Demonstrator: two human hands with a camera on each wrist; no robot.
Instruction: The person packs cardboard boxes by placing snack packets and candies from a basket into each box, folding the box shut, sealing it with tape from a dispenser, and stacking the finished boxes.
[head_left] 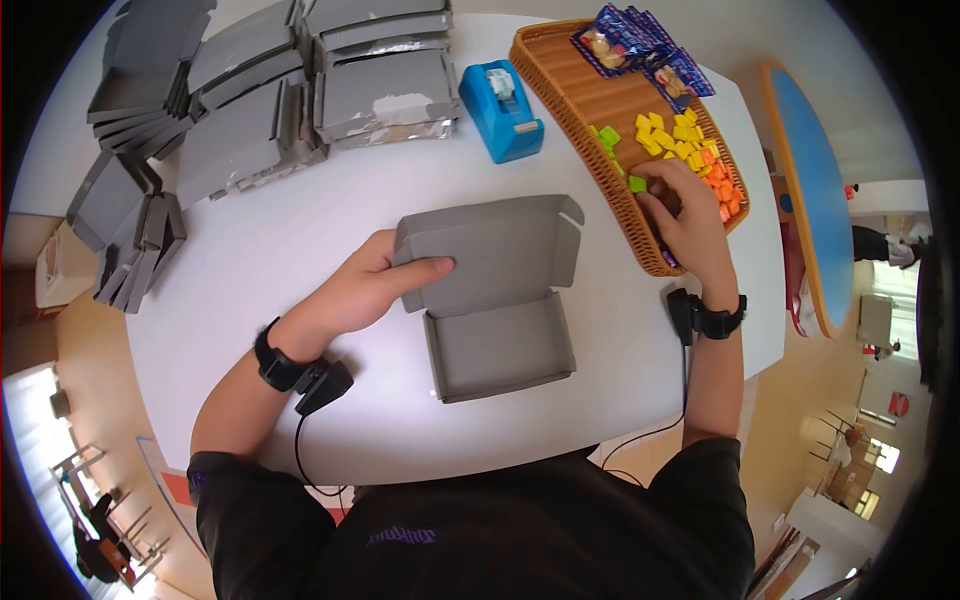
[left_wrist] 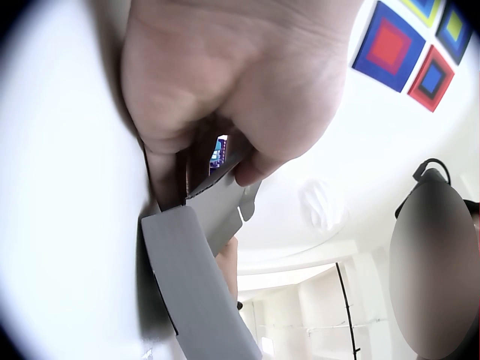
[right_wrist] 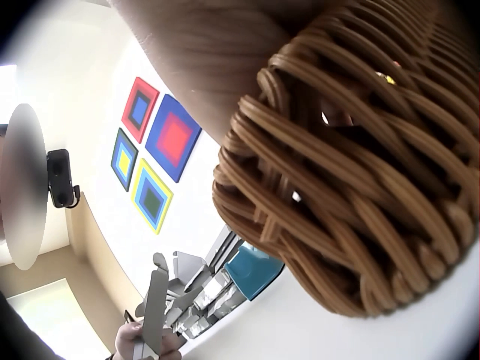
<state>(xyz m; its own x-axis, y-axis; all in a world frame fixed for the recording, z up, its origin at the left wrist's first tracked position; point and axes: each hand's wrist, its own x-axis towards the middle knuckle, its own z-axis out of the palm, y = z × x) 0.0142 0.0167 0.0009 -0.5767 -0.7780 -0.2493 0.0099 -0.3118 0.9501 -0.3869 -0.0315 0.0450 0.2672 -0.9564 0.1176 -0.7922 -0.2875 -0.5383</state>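
An open grey cardboard box (head_left: 500,345) stands on the white table, its lid (head_left: 490,250) tilted up on the far side. My left hand (head_left: 360,285) grips the lid's left edge, thumb on the inner face and the other fingers behind it. In the left wrist view, fingers and thumb of the left hand (left_wrist: 232,90) clasp the grey card. My right hand (head_left: 685,210) reaches into a wicker basket (head_left: 610,185), with thumb and forefinger pinching a small green square candy (head_left: 637,184). The basket's woven wall hides those fingertips in the right wrist view.
Yellow candies (head_left: 665,140) and orange candies (head_left: 722,185) lie in the basket, with blue snack packets (head_left: 640,45) at its far end. A blue tape dispenser (head_left: 502,115) stands left of it. Stacked grey boxes (head_left: 385,95) fill the table's back left.
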